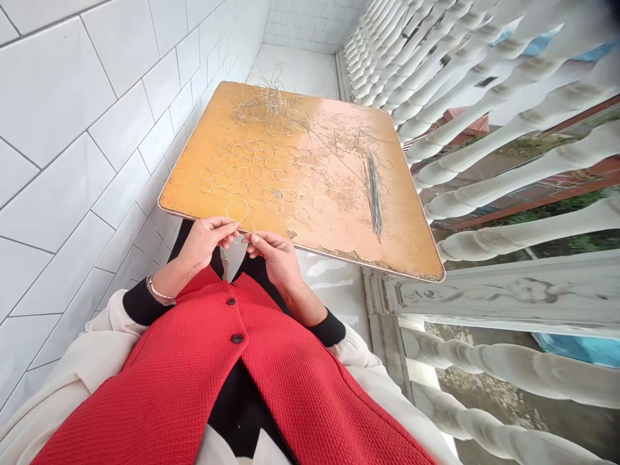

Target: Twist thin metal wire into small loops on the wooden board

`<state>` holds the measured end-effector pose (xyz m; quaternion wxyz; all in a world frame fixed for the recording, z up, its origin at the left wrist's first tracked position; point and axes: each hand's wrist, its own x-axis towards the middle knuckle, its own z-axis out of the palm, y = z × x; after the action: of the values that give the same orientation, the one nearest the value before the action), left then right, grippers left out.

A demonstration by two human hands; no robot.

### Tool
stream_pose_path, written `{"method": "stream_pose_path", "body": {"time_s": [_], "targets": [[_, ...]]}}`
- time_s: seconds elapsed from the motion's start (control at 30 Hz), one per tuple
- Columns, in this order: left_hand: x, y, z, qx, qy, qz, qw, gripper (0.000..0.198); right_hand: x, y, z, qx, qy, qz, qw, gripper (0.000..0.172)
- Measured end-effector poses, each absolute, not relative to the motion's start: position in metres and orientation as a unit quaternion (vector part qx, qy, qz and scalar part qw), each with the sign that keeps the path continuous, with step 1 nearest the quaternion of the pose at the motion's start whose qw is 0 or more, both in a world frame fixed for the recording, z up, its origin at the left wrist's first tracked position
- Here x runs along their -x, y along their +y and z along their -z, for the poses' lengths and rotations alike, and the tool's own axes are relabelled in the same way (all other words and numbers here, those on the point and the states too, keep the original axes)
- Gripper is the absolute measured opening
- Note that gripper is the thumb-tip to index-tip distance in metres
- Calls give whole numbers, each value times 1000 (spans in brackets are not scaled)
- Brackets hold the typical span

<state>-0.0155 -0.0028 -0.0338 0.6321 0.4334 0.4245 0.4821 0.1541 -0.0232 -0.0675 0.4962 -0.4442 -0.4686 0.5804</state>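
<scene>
White tiled wall (97, 142) along the left side, pale carved balusters (523, 155) along the right, and between them a square wooden bench (407, 248), its top worn to patches of orange and pink. At the bench's near edge, a person's red waistcoat (184, 381) with dark buttons. Across the top, many wire rings (252, 168) spread mostly over the left half, a tangle of loose wire (268, 110) at the far edge, and a bundle of straight wires (372, 194) near the right edge, lying roughly from far to near. Closest to the body, one large wire ring (237, 208) just beyond the near edge. Just off that edge, left hand (206, 244), with a metal bangle (161, 292) at the wrist, and right hand (274, 258), close together, both grips closed on a short wire (252, 227). Wire pointing away from the body toward the bench, its long axis too thin to follow fully. Work in hand, as judged: fine finger work on that wire, with a steady pinch called for next.
</scene>
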Motion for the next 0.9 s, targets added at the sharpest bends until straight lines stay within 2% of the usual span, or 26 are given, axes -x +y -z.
{"method": "stream_pose_path", "body": {"time_s": [0.1, 0.23, 0.33, 0.43, 0.63, 0.9], "targets": [[17, -4, 34, -462, 425, -478, 614, 22, -154, -16, 64, 467, -521, -511, 499, 33], [17, -8, 32, -500, 429, -441, 609, 21, -158, -3, 52, 472, -643, -292, 527, 35], [16, -12, 30, -511, 438, -416, 612, 21, -160, 3, 41, 457, -736, -137, 480, 28], [15, -13, 28, -514, 439, -422, 604, 21, -161, 6, 33, 439, -788, -38, 431, 27], [14, -13, 32, -504, 441, -437, 600, 21, -163, 9, 31, 405, -822, -15, 399, 31], [15, -11, 39, -501, 447, -434, 602, 18, -166, 11, 27, 407, -821, -112, 384, 32]]}}
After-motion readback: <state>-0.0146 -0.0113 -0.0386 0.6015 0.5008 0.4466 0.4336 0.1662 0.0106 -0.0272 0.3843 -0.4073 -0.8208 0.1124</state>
